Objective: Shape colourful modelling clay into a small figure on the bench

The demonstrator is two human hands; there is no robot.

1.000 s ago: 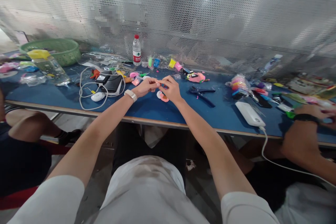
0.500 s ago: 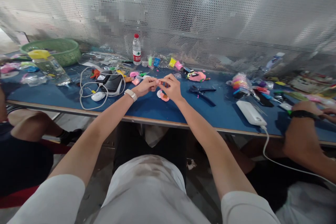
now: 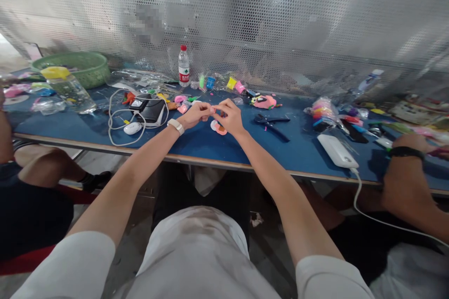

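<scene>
Over the blue table (image 3: 196, 147), my left hand (image 3: 199, 114) and my right hand (image 3: 228, 116) meet at the fingertips. Both pinch a small pink piece (image 3: 213, 109), mostly hidden between the fingers. Just below my right hand lies a flat pink, white and brown clay shape (image 3: 220, 128). Pink clay lumps (image 3: 181, 103) are beyond my left hand. A pink clay figure (image 3: 264, 101) with yellow and black parts lies to the right, with dark blue pliers (image 3: 272, 126) nearer me.
At left are a black device (image 3: 150, 110) with white cable, a yellow-lidded bottle (image 3: 68, 88) and a green basket (image 3: 100, 74). A red-capped bottle (image 3: 184, 67) stands behind. A white power bank (image 3: 336, 152) and another person's arm (image 3: 407, 173) are at right.
The whole view has shifted slightly. My hands keep the same pinch at nearly the same place, and the other person's hand at right has moved a little.
</scene>
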